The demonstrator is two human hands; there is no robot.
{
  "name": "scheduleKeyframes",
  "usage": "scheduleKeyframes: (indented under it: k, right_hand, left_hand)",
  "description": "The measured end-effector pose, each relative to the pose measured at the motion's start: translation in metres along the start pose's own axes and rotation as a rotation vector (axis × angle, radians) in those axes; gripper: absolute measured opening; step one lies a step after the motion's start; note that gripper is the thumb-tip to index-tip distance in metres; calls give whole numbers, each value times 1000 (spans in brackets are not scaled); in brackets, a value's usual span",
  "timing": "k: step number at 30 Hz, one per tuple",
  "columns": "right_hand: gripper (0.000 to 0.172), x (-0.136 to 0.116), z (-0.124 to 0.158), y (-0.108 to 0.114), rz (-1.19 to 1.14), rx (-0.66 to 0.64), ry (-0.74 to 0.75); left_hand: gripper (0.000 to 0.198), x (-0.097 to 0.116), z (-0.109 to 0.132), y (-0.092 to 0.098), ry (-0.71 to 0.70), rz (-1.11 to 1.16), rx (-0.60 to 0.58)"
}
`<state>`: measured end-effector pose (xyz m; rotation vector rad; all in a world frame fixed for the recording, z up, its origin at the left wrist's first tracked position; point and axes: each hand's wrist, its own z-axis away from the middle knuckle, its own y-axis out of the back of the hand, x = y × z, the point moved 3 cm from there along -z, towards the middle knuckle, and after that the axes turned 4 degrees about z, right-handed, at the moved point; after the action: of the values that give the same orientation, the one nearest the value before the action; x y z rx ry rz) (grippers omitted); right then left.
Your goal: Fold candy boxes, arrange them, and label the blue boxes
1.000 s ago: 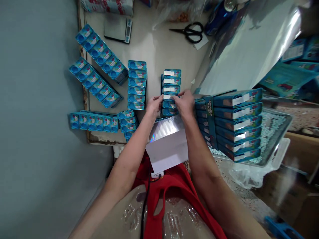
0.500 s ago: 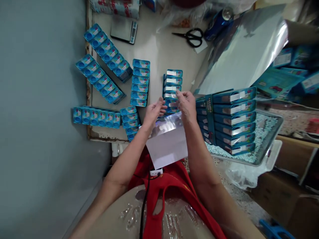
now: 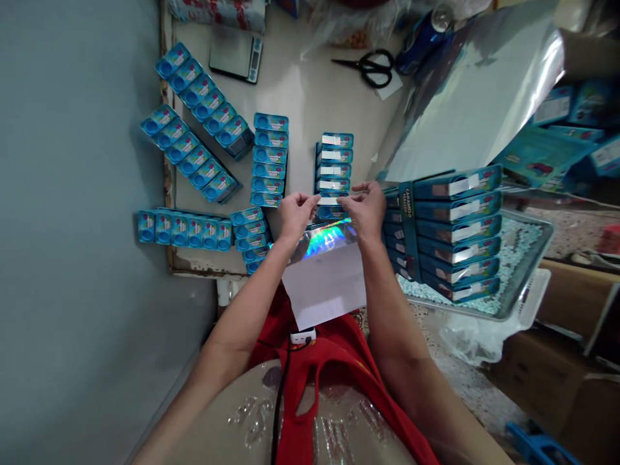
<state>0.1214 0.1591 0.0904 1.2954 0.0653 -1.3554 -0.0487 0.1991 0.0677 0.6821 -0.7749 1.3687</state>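
Note:
Between my two hands a small pale sticker strip is stretched level over a row of blue boxes. My left hand pinches its left end with thumb and finger. My right hand pinches the right end. The farther boxes in this row carry pale strips across their ends; the nearest box shows none and is partly hidden. Just in front of the row lies a sticker sheet, white with a shiny rainbow band, under my forearms and wrists.
More rows of blue boxes stand on the left of the table. On the right, stacked strip-marked boxes rest over a metal tray of pale blue pieces. Scissors, a scale, a can and silver sheeting lie at the back.
My left hand has come in to the strip, which only my right hand held before. Now both hands hold it straight over the row, near the second-nearest box.

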Motion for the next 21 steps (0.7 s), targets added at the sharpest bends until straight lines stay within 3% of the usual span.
scheduleKeyframes:
  k: [5, 13, 21]
  right_hand:
    - [33, 0, -9, -11, 106, 23, 17]
    - [30, 10, -11, -23, 30, 73, 65]
    - [39, 17, -21, -15, 236, 96, 39]
  left_hand:
    - [25, -6, -12, -5, -15, -94, 61]
    - [20, -20, -19, -3, 35, 25, 44]
    - [13, -46, -35, -16, 118, -130, 60]
